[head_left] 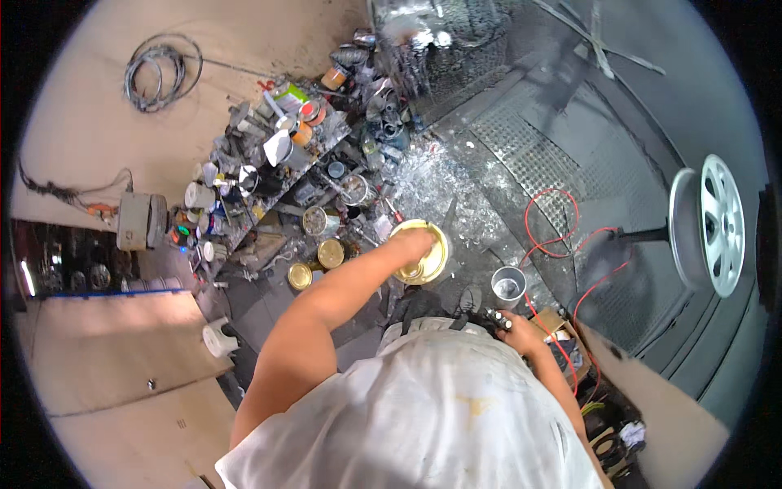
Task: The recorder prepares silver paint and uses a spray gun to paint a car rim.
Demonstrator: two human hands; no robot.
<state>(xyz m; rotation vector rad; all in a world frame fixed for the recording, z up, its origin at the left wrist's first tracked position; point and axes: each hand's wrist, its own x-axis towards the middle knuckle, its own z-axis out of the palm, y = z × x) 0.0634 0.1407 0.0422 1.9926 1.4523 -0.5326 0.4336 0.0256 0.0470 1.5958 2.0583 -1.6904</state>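
Centrally, just ahead of the body, a round yellow tub (pixel 445 257), probably stiff, heavy and best held by its rim, is partly covered by the left hand (pixel 417 242), grip unclear, while a likely spray gun (pixel 497 319) is gripped in the right hand (pixel 519 334).

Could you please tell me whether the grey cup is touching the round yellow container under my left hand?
Apart: the head view shows a plain strip of dark floor between the grey cup and the round yellow container.
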